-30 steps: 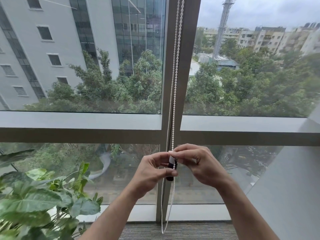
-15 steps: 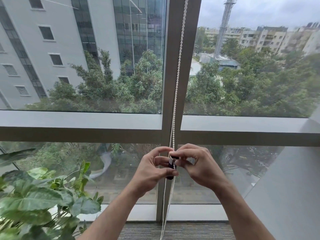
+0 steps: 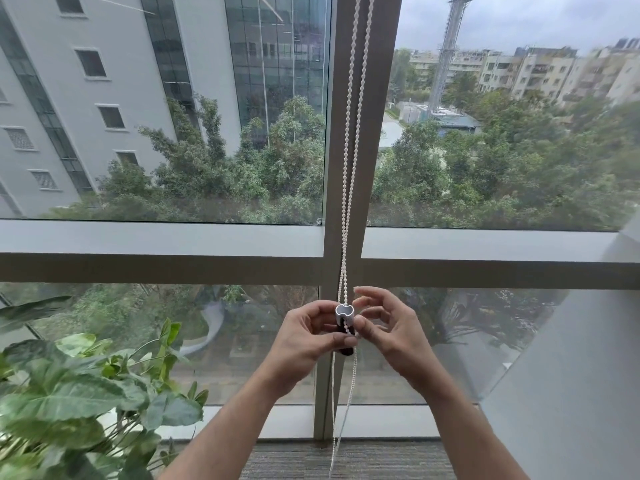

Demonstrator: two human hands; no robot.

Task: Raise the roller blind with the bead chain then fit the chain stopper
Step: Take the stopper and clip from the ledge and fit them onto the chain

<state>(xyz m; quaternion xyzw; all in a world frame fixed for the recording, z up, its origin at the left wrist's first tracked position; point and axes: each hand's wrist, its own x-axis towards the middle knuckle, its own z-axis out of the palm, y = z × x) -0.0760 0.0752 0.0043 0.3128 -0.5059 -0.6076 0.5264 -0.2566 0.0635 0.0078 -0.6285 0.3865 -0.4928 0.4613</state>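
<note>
While I stand at the window, both my hands meet at the chain in front of the vertical frame post.

left hand [image 3: 304, 336]: my grip holds the chain stopper, thumb tip on its front, fingers curled behind it.
right hand [image 3: 388, 329]: thumb tip presses the stopper's right side; index and other fingers lifted and loosely bent, holding nothing I can make out.
chain stopper [image 3: 345, 322]: small upright tube, white open top, dark lower part, between my 2 hands, low in front of the window post.
bead chain [image 3: 349, 140]: white, 2 strands hang down the post from above, run together into the top of the stopper; below it 2 strands drop past my wrists toward the floor.
roller blind: not in view, all panes bare.
window post [image 3: 360, 168]: grey-brown upright between left and right panes, crossed by a horizontal rail just above my hands.
plant [image 3: 79, 386]: big green leaves, lower left, well apart from the chain.
carpet [image 3: 294, 459]: grey, at the foot of the window.
outside: grey building left, trees, tower and flats right.
</note>
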